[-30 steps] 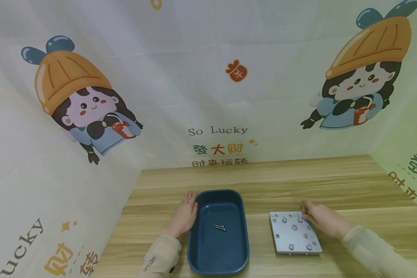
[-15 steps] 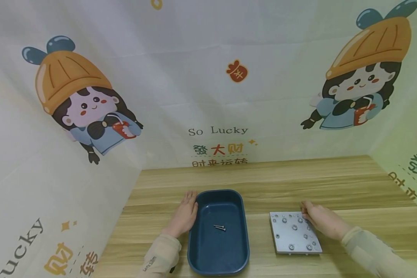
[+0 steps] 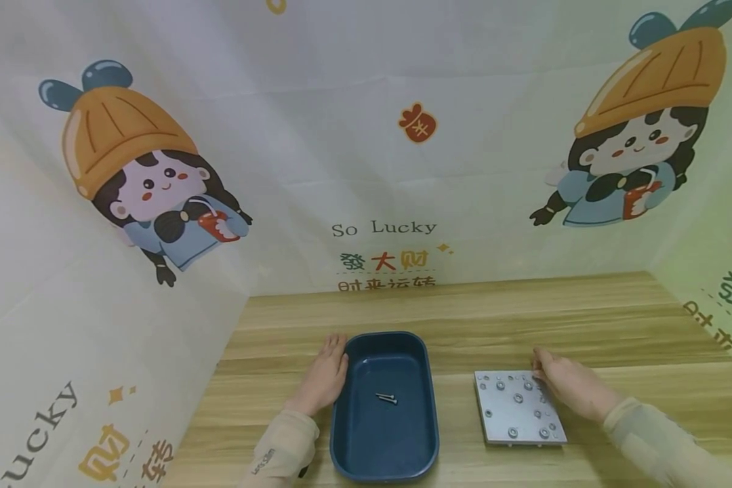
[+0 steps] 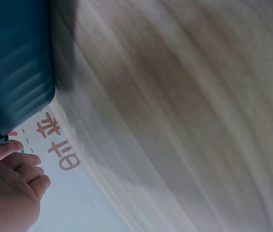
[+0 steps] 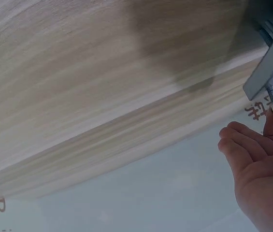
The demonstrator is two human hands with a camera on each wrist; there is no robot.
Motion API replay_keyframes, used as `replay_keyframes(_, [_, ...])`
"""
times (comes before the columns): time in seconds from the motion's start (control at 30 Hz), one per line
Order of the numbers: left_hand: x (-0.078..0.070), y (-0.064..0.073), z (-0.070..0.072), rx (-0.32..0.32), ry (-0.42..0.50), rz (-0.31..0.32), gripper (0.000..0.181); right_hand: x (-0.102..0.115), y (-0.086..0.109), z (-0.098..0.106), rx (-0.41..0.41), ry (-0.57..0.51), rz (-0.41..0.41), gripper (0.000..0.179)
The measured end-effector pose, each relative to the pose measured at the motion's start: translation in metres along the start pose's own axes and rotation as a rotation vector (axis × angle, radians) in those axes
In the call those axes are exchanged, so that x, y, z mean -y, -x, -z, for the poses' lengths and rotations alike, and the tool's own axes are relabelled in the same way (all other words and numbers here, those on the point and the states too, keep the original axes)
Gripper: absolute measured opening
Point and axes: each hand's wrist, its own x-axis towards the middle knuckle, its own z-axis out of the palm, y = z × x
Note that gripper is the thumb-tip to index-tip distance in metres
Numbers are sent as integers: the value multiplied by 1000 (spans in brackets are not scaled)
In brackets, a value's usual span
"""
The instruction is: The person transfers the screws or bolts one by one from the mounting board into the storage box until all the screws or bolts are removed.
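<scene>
In the head view my left hand [image 3: 323,379] rests along the left side of a dark blue tray [image 3: 384,444], fingers straight and touching its rim. Two small screws [image 3: 386,398] lie on the tray's floor. My right hand [image 3: 573,386] is at the far right corner of a silver metal plate [image 3: 506,410] dotted with holes and several bolts. The right wrist view shows thumb and forefinger pinching the head of a screw [image 5: 271,95] that stands in the plate's edge [image 5: 266,72]. In the left wrist view my left fingers [image 4: 18,166] are beside the tray's rim.
A wood-grain tabletop [image 3: 457,325] carries the tray and plate, with a gap between the two. Printed white cloth walls [image 3: 384,156] enclose it at the back and both sides. Beneath the plate, bolt ends [image 5: 269,31] stick out.
The right fingers shift very slightly at the plate's corner, still on the screw. The head view drifts a little. Left hand, tray and plate stay in place.
</scene>
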Motion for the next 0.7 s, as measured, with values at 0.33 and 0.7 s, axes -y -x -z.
replay_keyframes(0.33, [0,0,0,-1,5,1,50,-1,-15,22,-26,-32,20,9])
replay_keyframes(0.7, [-1,0,1,3,-6,11,50,13,-42,33,-8,-56,67,9])
